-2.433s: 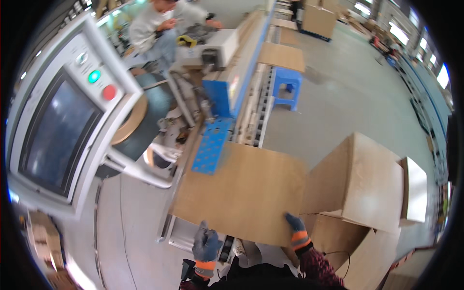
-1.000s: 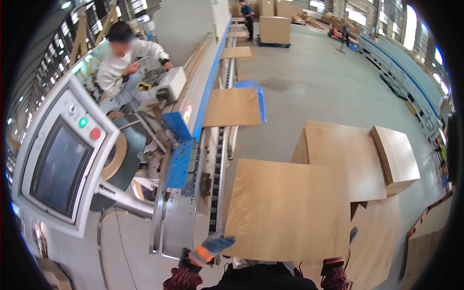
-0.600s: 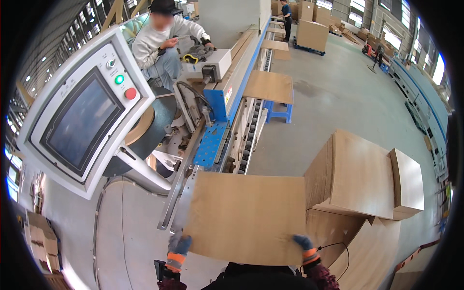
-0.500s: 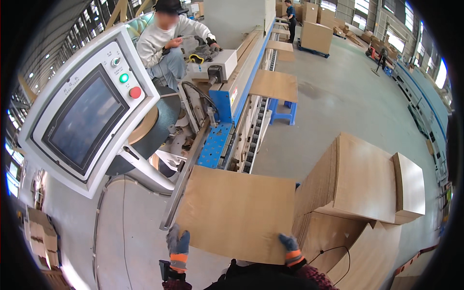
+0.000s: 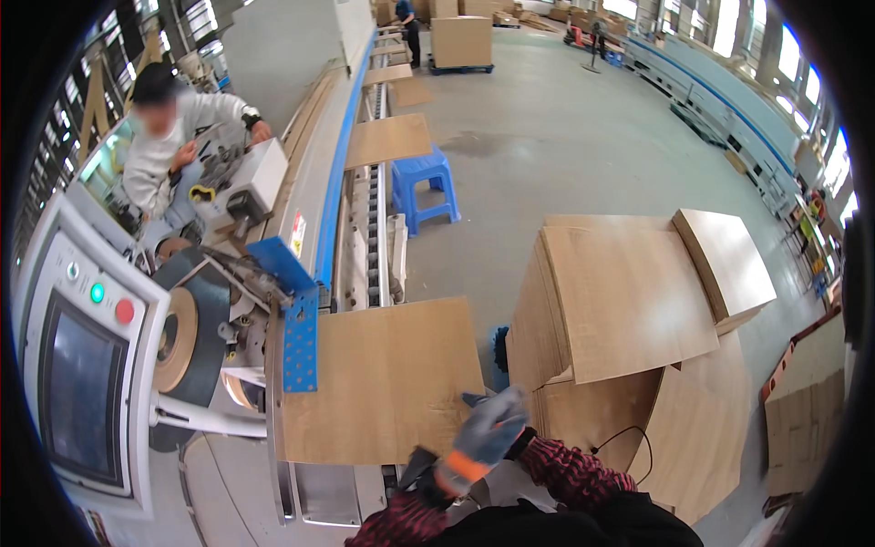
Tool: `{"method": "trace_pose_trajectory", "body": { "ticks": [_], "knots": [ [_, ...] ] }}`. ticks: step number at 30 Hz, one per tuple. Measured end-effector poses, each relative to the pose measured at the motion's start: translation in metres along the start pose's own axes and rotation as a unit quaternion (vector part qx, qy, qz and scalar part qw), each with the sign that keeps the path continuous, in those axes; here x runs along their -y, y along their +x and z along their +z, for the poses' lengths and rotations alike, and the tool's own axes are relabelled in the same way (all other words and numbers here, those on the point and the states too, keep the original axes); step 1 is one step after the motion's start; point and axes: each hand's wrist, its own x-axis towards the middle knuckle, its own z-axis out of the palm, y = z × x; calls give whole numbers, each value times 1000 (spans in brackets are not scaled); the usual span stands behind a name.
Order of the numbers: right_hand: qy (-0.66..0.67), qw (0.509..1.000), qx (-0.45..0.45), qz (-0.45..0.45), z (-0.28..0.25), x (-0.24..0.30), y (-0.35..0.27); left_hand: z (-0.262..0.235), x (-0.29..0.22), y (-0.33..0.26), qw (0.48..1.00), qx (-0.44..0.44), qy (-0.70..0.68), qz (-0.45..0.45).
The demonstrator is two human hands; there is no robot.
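Note:
A light wood-grain panel (image 5: 378, 383) lies flat at the near end of the machine, its left edge by the blue perforated plate (image 5: 300, 342). My left hand (image 5: 481, 439), in a grey glove with an orange cuff, reaches across to the panel's near right corner; its fingers are smeared by motion. Behind it, my right hand (image 5: 513, 404) is largely hidden at the panel's right edge. A bluish gloved thumb there appears to rest on the panel's top, with the hand gripping that edge.
To the right stands a stack of similar panels (image 5: 629, 296), with a smaller stack (image 5: 729, 264) beside it. A control screen (image 5: 84, 392) stands at left. Further along are a roller track (image 5: 374, 201), a blue stool (image 5: 425, 187) and a seated person (image 5: 173, 137) in a white top.
The panel has moved forward onto the machine, beside the blue plate. My left hand has left the panel's left side and crossed to my right hand. The view has swung right.

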Motion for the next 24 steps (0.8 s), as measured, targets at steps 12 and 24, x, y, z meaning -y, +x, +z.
{"method": "trace_pose_trajectory", "body": {
  "ticks": [12, 24],
  "knots": [
    [70, 996, -40, 30, -4, 64, 98, 106, 15, 122, 866, 23, -99, -489],
    [415, 902, -111, -41, -47, 12, 131, 32, 24, 72, 913, -16, -205, -352]
  ]
}}
